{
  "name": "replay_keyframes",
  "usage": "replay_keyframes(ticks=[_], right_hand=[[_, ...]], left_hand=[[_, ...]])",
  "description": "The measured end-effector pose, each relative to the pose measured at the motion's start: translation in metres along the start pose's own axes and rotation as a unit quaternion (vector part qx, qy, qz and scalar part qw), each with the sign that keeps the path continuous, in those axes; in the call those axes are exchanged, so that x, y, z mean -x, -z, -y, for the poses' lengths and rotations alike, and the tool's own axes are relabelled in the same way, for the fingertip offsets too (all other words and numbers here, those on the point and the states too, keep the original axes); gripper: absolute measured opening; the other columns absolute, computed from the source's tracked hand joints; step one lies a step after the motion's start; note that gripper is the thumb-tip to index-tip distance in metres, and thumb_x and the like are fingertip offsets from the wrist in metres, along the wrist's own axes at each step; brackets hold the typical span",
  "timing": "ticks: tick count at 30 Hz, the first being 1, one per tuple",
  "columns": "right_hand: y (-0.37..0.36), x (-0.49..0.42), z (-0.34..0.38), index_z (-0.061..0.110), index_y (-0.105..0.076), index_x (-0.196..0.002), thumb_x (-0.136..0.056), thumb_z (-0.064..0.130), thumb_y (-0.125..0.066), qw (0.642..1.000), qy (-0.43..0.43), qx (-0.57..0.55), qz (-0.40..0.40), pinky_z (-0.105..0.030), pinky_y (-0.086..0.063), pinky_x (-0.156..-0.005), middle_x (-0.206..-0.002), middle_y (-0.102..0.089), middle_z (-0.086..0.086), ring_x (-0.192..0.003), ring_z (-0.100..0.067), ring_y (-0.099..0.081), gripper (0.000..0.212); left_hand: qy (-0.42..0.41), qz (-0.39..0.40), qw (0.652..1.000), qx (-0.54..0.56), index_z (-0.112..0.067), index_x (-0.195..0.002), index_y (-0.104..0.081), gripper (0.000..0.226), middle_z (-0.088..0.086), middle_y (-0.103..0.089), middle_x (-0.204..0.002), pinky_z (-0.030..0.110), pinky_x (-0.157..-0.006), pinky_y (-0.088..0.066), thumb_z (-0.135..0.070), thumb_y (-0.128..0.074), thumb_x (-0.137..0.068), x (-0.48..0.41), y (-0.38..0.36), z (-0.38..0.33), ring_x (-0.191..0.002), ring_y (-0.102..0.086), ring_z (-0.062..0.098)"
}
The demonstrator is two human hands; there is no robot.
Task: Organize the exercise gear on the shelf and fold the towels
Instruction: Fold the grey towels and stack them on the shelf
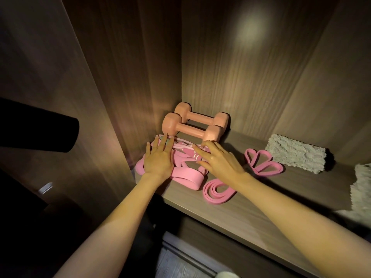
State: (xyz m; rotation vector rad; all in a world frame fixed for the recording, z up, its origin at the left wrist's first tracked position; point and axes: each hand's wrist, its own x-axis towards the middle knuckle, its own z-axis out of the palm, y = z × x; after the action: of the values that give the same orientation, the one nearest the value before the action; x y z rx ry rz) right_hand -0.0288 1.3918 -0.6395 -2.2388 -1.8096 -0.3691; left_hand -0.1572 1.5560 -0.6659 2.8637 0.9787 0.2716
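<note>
Shelf (261,213) tidying is on the gear: dumbbells (192,128) parked in the back corner, a folded towel (296,153) at their three o'clock, the tangled pile of pink bands (186,175) at their six. Left hand (159,159) lies flat on the pile with fingers straight and spread, while right hand (218,159) is splayed, fingertips touching the tangle (nothing visibly gripped). Next, I'd judge, calls for pinching one strap free and coiling it.
</note>
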Motion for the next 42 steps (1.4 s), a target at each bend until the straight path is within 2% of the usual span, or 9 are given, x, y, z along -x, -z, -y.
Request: replay_keyframes(ticks=[4,12,18,23,26,28,33,39,42], right_hand=[[0.012,-0.012,0.006,0.017,-0.043,-0.143,-0.097,0.019,-0.053,0.994,-0.079,-0.024,0.07,-0.037,-0.055,-0.084,-0.131,-0.041,-0.011,-0.107,-0.027,-0.057,0.047],[0.044,0.008,0.005,0.024,-0.037,-0.147,-0.093,0.007,-0.058,0.969,-0.116,-0.197,0.088,-0.029,-0.05,-0.091,-0.147,-0.041,0.0,-0.089,-0.007,-0.059,0.06],[0.071,0.055,-0.014,0.012,-0.065,-0.119,-0.09,0.001,-0.058,0.953,-0.236,-0.189,-0.009,-0.026,-0.044,-0.075,-0.105,-0.06,-0.009,-0.087,-0.019,-0.058,0.032],[0.063,0.111,-0.034,0.014,-0.057,-0.125,-0.092,0.009,-0.057,0.921,-0.342,-0.181,0.046,-0.032,-0.036,-0.1,-0.133,-0.049,-0.012,-0.119,-0.025,-0.046,0.033],[0.053,0.131,-0.036,0.021,-0.043,-0.14,-0.096,0.019,-0.052,0.896,-0.386,-0.196,0.098,-0.035,-0.031,-0.105,-0.139,-0.046,-0.013,-0.118,-0.028,-0.045,0.045],[0.045,0.134,-0.036,0.029,-0.031,-0.147,-0.098,0.029,-0.047,0.895,-0.384,-0.18,0.14,-0.041,-0.026,-0.111,-0.144,-0.045,-0.012,-0.13,-0.032,-0.04,0.051],[0.038,0.123,-0.025,0.034,-0.004,-0.153,-0.103,0.035,-0.033,0.887,-0.358,-0.206,0.205,-0.044,-0.003,-0.118,-0.162,0.001,-0.005,-0.148,-0.03,0.004,0.058],[0.026,0.1,-0.028,0.029,0.0,-0.154,-0.103,0.042,-0.028,0.896,-0.327,-0.205,0.217,-0.043,-0.001,-0.12,-0.161,0.002,-0.003,-0.148,-0.023,0.007,0.059],[0.021,0.087,-0.031,0.027,0.0,-0.154,-0.103,0.044,-0.025,0.902,-0.318,-0.202,0.211,-0.045,0.0,-0.12,-0.161,0.002,-0.001,-0.148,-0.022,0.006,0.059]], left_hand=[[0.003,0.017,1.0,0.027,-0.022,-0.153,-0.005,0.052,0.001,0.001,-0.161,0.042,-0.117,0.006,-0.027,-0.022,-0.104,0.004,0.011,-0.004,-0.147,0.004,0.024],[-0.038,-0.02,0.991,0.124,-0.017,-0.151,-0.024,0.05,0.005,-0.028,-0.155,0.045,-0.118,-0.015,-0.021,-0.035,-0.102,0.02,0.046,-0.024,-0.142,-0.025,0.025],[-0.09,-0.082,0.97,0.21,-0.015,-0.13,-0.055,0.038,0.008,-0.059,-0.127,0.037,-0.09,-0.046,-0.013,-0.05,-0.093,0.054,0.072,-0.065,-0.115,-0.053,0.029],[-0.189,-0.059,0.971,0.135,-0.021,-0.132,-0.053,0.042,0.001,-0.057,-0.13,0.037,-0.094,-0.033,-0.023,-0.054,-0.09,0.095,0.06,-0.111,-0.12,-0.043,0.026],[-0.22,0.009,0.974,0.056,-0.026,-0.14,-0.042,0.048,0.0,-0.047,-0.142,0.038,-0.1,-0.023,-0.04,-0.046,-0.095,0.105,0.038,-0.129,-0.127,-0.034,0.026],[-0.211,0.04,0.977,-0.001,-0.03,-0.147,-0.03,0.053,0.002,-0.038,-0.148,0.042,-0.105,-0.017,-0.045,-0.04,-0.097,0.107,0.026,-0.133,-0.132,-0.028,0.027],[-0.186,0.003,0.982,-0.026,-0.035,-0.148,-0.022,0.053,0.004,-0.039,-0.145,0.042,-0.105,-0.018,-0.039,-0.04,-0.098,0.108,0.016,-0.135,-0.131,-0.027,0.029],[-0.184,-0.022,0.983,-0.022,-0.03,-0.146,-0.034,0.056,0.011,-0.048,-0.135,0.046,-0.102,-0.027,-0.031,-0.054,-0.093,0.108,0.012,-0.129,-0.126,-0.037,0.035],[-0.179,-0.045,0.982,-0.045,-0.03,-0.132,-0.056,0.057,0.008,-0.063,-0.112,0.045,-0.085,-0.042,-0.036,-0.073,-0.078,0.105,0.005,-0.129,-0.106,-0.053,0.032]])
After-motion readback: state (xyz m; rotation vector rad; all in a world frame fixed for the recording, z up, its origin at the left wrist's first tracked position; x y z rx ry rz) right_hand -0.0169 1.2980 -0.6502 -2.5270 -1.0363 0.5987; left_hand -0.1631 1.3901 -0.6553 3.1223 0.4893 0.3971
